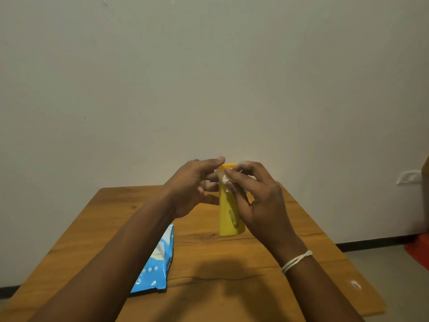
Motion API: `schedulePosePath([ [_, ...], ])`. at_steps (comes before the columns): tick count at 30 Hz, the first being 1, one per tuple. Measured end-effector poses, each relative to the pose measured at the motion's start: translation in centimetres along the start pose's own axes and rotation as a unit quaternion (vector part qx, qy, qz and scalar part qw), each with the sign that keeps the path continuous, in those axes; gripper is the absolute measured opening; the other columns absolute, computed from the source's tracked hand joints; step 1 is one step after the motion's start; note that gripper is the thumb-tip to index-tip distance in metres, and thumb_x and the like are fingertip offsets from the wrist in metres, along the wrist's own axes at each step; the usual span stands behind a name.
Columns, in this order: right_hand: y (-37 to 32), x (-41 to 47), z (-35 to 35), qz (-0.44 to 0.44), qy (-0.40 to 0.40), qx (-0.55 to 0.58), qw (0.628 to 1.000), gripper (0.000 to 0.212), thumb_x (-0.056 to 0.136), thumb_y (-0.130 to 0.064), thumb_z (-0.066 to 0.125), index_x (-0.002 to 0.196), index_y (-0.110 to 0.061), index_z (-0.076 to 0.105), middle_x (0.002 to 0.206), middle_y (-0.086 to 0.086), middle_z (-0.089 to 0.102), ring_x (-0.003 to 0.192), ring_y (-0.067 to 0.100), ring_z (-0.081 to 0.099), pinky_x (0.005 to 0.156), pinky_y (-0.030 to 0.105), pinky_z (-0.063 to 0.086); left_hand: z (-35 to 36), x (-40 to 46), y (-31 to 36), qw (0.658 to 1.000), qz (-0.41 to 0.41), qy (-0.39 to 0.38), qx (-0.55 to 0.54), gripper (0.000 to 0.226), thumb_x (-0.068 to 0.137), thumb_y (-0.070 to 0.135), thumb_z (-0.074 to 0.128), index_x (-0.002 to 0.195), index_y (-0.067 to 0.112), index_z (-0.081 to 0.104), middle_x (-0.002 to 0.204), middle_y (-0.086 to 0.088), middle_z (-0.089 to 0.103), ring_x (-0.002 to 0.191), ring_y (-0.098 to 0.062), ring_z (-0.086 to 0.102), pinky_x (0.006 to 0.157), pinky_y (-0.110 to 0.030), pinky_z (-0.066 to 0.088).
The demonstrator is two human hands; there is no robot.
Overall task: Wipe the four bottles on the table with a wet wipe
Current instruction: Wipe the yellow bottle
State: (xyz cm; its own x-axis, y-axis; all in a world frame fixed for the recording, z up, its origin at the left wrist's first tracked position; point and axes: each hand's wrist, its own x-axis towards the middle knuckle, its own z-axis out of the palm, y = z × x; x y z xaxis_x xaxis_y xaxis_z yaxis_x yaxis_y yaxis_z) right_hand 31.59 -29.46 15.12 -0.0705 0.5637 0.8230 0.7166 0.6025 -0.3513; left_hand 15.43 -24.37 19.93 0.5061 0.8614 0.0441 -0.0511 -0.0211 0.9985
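Note:
A yellow bottle point(228, 212) with a yellow cap is held upright above the wooden table point(232, 263). My left hand point(192, 189) grips its upper part from the left. My right hand point(257, 198) presses a small white wet wipe point(224, 178) against the bottle's neck from the right. A blue wet wipe pack point(160, 261) lies flat on the table, partly under my left forearm. A sliver of purple point(196, 160) shows behind my left hand; the other bottles are hidden.
The table stands against a plain pale wall. A white wall socket point(407, 177) is at the right. Something red-orange point(419, 249) sits on the floor at the far right edge. A white string bracelet point(296, 261) circles my right wrist.

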Motion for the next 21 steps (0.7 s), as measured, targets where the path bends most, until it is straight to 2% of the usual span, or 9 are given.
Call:
schedulePosePath([
  [2,-0.1,0.0,0.4,0.006,0.001,0.002,1.0,0.03,0.09,-0.008,0.07,0.12,-0.012,0.071,0.119,0.005,0.06,0.109,0.016,0.057,0.084,0.021,0.056,0.1,0.0,0.0,0.999,0.002,0.022,0.028,0.033,0.098,0.026,0.06,0.111,-0.003,0.069,0.106,-0.025,0.072,0.096,-0.038,0.073,0.08,-0.046,0.061],
  [4,0.0,-1.2,1.1,-0.007,-0.017,-0.001,1.0,0.029,0.09,-0.01,0.07,0.119,-0.014,0.07,0.122,0.004,0.057,0.112,0.015,0.055,0.086,0.025,0.057,0.0,0.1,-0.2,0.997,-0.003,0.071,0.04,0.023,0.095,0.018,0.066,0.11,0.001,0.072,0.105,-0.022,0.073,0.091,-0.033,0.075,0.072,-0.042,0.062],
  [8,0.4,-6.2,2.6,-0.034,-0.051,-0.032,0.998,0.036,0.089,-0.009,0.069,0.124,-0.012,0.065,0.123,0.003,0.046,0.112,0.017,0.053,0.081,0.031,0.06,-1.1,0.3,-0.5,0.989,-0.029,0.146,0.013,0.03,0.095,0.023,0.066,0.114,0.0,0.07,0.111,-0.021,0.074,0.089,-0.03,0.075,0.066,-0.04,0.063],
  [10,0.6,-7.0,2.6,-0.016,-0.057,-0.029,0.998,0.037,0.088,-0.009,0.07,0.124,-0.013,0.066,0.12,0.005,0.047,0.107,0.019,0.055,0.076,0.033,0.061,-1.7,0.2,-0.6,0.988,-0.035,0.149,0.027,0.032,0.096,0.025,0.063,0.116,0.001,0.068,0.112,-0.021,0.073,0.09,-0.03,0.074,0.068,-0.041,0.063],
  [12,0.7,-5.2,2.7,-0.007,-0.049,-0.022,0.999,0.039,0.085,-0.005,0.074,0.122,-0.012,0.068,0.114,0.008,0.054,0.103,0.02,0.057,0.072,0.035,0.061,-1.5,0.1,-0.8,0.991,-0.04,0.117,0.049,0.03,0.098,0.024,0.062,0.114,0.0,0.069,0.108,-0.02,0.074,0.09,-0.03,0.074,0.071,-0.042,0.063],
  [14,0.6,-1.9,2.5,0.001,-0.01,-0.007,1.0,0.033,0.085,-0.006,0.075,0.118,-0.011,0.072,0.106,0.008,0.06,0.098,0.021,0.058,0.073,0.033,0.057,-0.9,0.2,-0.8,0.993,-0.037,0.094,0.059,0.03,0.099,0.023,0.062,0.112,-0.003,0.069,0.098,-0.02,0.072,0.084,-0.03,0.072,0.074,-0.043,0.063],
  [16,0.3,0.8,2.3,0.0,0.009,0.002,1.0,0.025,0.087,-0.008,0.074,0.112,-0.012,0.075,0.102,0.006,0.062,0.097,0.021,0.057,0.075,0.028,0.05,-0.9,0.6,-0.4,0.993,-0.023,0.11,0.034,0.034,0.098,0.022,0.062,0.113,-0.009,0.067,0.095,-0.02,0.068,0.079,-0.029,0.069,0.072,-0.041,0.061],
  [19,-0.4,-0.8,2.7,-0.039,-0.051,-0.007,0.998,0.024,0.087,-0.012,0.073,0.111,-0.015,0.074,0.109,0.0,0.059,0.105,0.015,0.051,0.081,0.025,0.048,-2.0,1.1,0.4,0.987,-0.013,0.162,0.002,0.039,0.098,0.025,0.062,0.114,-0.01,0.065,0.096,-0.02,0.071,0.077,-0.03,0.071,0.066,-0.039,0.061],
  [21,-0.9,-3.6,2.5,-0.07,-0.1,-0.003,0.993,0.023,0.09,-0.02,0.067,0.113,-0.021,0.07,0.114,-0.006,0.055,0.111,0.013,0.049,0.082,0.033,0.054,-2.8,1.1,0.3,0.981,-0.015,0.192,0.003,0.036,0.098,0.027,0.062,0.112,-0.005,0.066,0.091,-0.015,0.076,0.076,-0.027,0.075,0.065,-0.04,0.063],
])
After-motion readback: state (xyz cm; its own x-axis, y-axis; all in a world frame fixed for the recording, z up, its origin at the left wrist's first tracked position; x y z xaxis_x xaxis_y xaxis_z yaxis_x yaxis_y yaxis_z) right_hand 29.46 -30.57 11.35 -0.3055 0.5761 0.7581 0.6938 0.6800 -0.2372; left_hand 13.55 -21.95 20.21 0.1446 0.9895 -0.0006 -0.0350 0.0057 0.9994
